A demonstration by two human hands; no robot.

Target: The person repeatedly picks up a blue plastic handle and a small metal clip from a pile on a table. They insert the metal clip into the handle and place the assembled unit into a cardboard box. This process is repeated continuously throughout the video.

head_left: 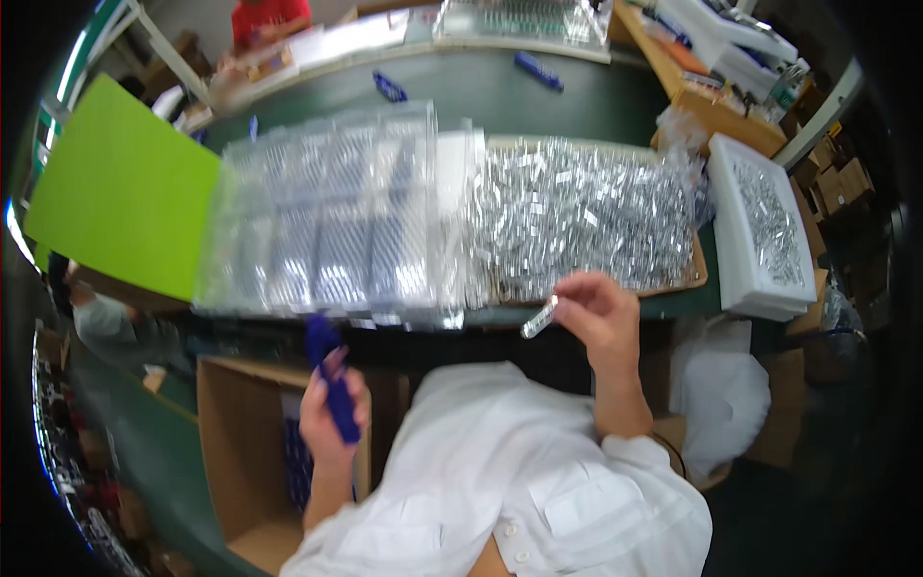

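Note:
My left hand (pixel 317 413) is closed round a long dark blue handle-like piece (pixel 340 409), which stands up at a tilt above an open cardboard box. Motion blurs the piece, so its exact kind is unclear. Between the thumb and fingers of my right hand (pixel 604 315) is a small shiny silver metal strip (pixel 539 318). That hand is just in front of a shallow cardboard tray (pixel 700 264) heaped with similar silver metal pieces (pixel 577 212). Left of the tray, clear plastic blister trays (pixel 317 212) lie stacked, with dark blue and striped shapes showing through their compartments.
A bright green panel (pixel 125 188) stands at the left. At the right is a white bin (pixel 735 260) with more metal pieces. Two blue pieces (pixel 389 87) lie farther back on the green table. Below the left hand is a cardboard box (pixel 226 452); a person in red (pixel 269 19) sits opposite.

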